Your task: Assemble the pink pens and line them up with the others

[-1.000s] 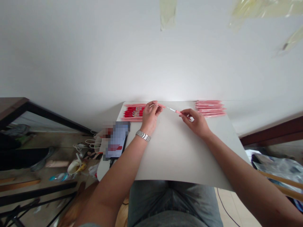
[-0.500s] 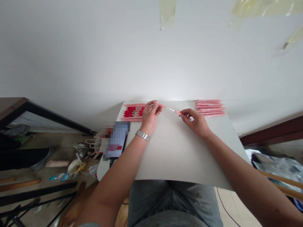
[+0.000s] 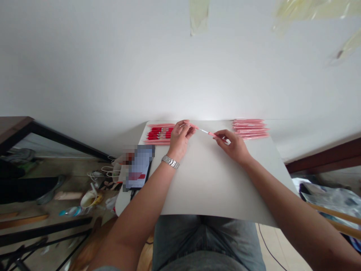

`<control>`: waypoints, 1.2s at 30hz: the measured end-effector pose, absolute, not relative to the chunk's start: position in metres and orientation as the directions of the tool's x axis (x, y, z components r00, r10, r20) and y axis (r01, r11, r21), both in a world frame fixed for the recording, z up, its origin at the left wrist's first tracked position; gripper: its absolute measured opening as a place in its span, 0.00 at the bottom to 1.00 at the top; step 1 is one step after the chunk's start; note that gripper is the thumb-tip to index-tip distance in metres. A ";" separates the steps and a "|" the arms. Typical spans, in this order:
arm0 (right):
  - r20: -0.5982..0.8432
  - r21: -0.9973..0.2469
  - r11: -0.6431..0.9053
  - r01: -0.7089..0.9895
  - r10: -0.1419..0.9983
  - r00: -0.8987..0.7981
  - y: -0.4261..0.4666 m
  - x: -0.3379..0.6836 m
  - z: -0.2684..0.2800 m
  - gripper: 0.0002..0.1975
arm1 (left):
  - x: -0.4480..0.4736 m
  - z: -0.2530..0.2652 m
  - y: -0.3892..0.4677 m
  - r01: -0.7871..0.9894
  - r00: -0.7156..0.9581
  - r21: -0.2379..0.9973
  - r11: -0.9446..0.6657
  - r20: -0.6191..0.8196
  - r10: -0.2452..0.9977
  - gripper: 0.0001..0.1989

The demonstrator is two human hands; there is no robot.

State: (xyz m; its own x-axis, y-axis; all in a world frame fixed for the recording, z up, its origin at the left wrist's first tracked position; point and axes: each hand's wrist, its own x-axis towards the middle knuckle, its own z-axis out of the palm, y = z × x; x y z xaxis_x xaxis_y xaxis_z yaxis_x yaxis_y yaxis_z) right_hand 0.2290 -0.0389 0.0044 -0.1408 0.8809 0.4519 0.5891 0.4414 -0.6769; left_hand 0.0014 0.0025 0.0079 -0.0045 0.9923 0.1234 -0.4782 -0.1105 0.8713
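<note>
Between my hands a slim pink pen is stretched over the table, with a thin white refill [image 3: 203,131] showing between its two pink parts. My left hand [image 3: 179,138], a metal watch on its wrist, pinches the left pink part [image 3: 193,125]. In the fingertips of my right hand [image 3: 233,146] is the right pink part [image 3: 211,134], mostly covered by the fingers. Red pens [image 3: 158,133] and pink pens [image 3: 156,142] lie in a row just left of my left hand, partly hidden by it. Several pink pens [image 3: 251,128] are stacked beyond my right hand.
The white table [image 3: 208,188] stands against a wall [image 3: 175,67]. A phone or tablet [image 3: 141,165], blurred out, lies at its left edge. Bags, a cup [image 3: 89,199] and a bottle [image 3: 70,211] are low on the left. Plastic-wrapped items [image 3: 335,199] sit at the right.
My left hand has shifted slightly right, and the white stretch between the two pink parts looks a little shorter. My right hand stays nearly where it was.
</note>
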 end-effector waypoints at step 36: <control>0.452 -0.670 0.444 0.595 0.880 -0.147 -0.037 0.230 0.001 0.12 | 0.001 0.009 0.000 -0.428 0.029 0.897 -0.111 0.136 0.990 0.15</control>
